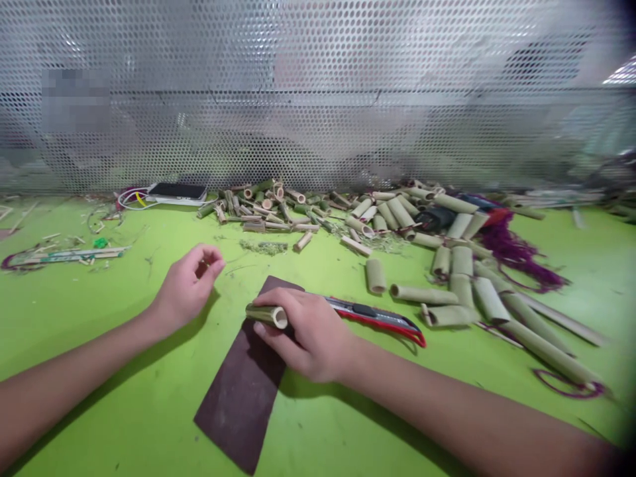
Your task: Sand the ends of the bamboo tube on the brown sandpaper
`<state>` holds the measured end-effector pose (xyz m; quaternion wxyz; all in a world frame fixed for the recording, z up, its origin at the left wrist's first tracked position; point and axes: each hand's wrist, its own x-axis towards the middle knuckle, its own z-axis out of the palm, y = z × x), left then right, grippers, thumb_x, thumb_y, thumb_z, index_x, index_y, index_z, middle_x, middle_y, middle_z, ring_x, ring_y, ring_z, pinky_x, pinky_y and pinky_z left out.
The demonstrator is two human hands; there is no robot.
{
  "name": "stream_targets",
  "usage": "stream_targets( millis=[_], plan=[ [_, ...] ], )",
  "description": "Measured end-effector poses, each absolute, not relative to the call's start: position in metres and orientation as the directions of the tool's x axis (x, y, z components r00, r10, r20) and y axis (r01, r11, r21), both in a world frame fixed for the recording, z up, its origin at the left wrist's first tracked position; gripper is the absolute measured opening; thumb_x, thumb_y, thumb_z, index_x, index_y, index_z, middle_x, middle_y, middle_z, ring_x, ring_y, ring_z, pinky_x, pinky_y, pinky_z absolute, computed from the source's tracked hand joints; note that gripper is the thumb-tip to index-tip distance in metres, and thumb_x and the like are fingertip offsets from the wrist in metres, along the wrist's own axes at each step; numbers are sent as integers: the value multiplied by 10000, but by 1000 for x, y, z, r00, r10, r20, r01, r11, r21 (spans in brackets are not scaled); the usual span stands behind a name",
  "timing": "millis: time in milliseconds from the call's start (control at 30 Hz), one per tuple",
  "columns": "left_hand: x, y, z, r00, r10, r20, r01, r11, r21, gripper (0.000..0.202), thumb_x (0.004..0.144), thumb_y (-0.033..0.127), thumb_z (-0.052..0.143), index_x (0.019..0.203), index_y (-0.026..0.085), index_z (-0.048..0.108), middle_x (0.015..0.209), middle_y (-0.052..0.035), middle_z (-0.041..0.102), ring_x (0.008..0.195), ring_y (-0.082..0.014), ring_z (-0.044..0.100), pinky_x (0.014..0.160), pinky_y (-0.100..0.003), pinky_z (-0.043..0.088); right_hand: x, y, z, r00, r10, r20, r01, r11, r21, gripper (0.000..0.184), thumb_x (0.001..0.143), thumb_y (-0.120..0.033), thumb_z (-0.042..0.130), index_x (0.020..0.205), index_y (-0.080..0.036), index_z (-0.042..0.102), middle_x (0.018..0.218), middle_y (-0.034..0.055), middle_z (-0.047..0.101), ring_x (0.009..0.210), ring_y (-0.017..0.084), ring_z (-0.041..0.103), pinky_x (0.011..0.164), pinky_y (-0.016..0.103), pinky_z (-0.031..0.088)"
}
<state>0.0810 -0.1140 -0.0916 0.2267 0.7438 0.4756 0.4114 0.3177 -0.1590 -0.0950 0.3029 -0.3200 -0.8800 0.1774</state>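
Note:
My right hand [318,338] is closed around a short bamboo tube [268,316], thumb below and fingers above. The tube's hollow end faces right and toward me. Under it lies a dark brown sheet of sandpaper [241,404], set aslant on the green table. My left hand [191,285] hovers left of the sandpaper, fingers curled in toward the thumb, with nothing visible in them. Just beyond my right hand rests a red and black utility knife [370,315], partly hidden by the hand.
Several cut bamboo tubes [462,262] lie heaped at right, beside purple string [521,252]. Smaller bamboo pieces [268,205] are piled at the back. A phone [177,192] with a white cable sits back left. Behind stands a perforated metal screen [318,86]. Thin sticks [79,254] lie at left.

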Motion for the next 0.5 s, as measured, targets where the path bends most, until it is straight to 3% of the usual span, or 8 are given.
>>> stream_targets(
  millis=[67,133,200,300,367,500],
  plan=[
    [77,-107,-92,141,920,364,544,-380,748,205,968,372,533,1050,188,573,734,13,594,508,-139,552,413,-231,414,318,-159,-94,-618,672,408,459,729,-507,166,986,-296,494,1099,-183,542,877,66,699,754,197,626,669,334,504],
    [78,-108,-91,181,912,369,528,-407,745,224,952,329,559,1121,185,583,811,-10,639,514,-134,569,400,-225,420,317,-160,-93,-627,681,380,468,718,-515,147,975,-281,492,1063,-181,553,837,55,690,723,190,618,653,322,493],
    [81,-117,-89,315,841,440,457,-541,706,177,945,285,602,1094,191,623,888,-33,681,595,-139,625,485,-240,514,317,-160,-93,-634,688,351,474,706,-527,125,953,-269,496,1016,-182,561,797,42,677,692,182,607,640,310,477],
    [89,-135,-87,511,632,582,252,-758,602,73,962,251,654,1022,212,671,951,-32,713,764,-140,678,698,-257,598,315,-161,-92,-639,698,324,476,690,-546,87,905,-279,505,927,-200,534,725,8,627,628,162,562,603,286,431],
    [94,-145,-87,565,547,618,150,-804,575,56,963,251,682,1006,216,680,946,-24,723,809,-136,683,733,-238,595,314,-161,-92,-639,701,317,472,682,-558,87,869,-302,507,861,-218,484,662,-22,561,569,143,499,560,269,377],
    [100,-154,-87,574,532,622,115,-805,582,44,945,231,715,952,199,686,877,-16,729,791,-133,693,716,-223,582,312,-164,-93,-639,702,314,478,682,-553,135,815,-336,510,814,-236,418,622,-42,495,532,131,411,535,265,309]
  ],
)
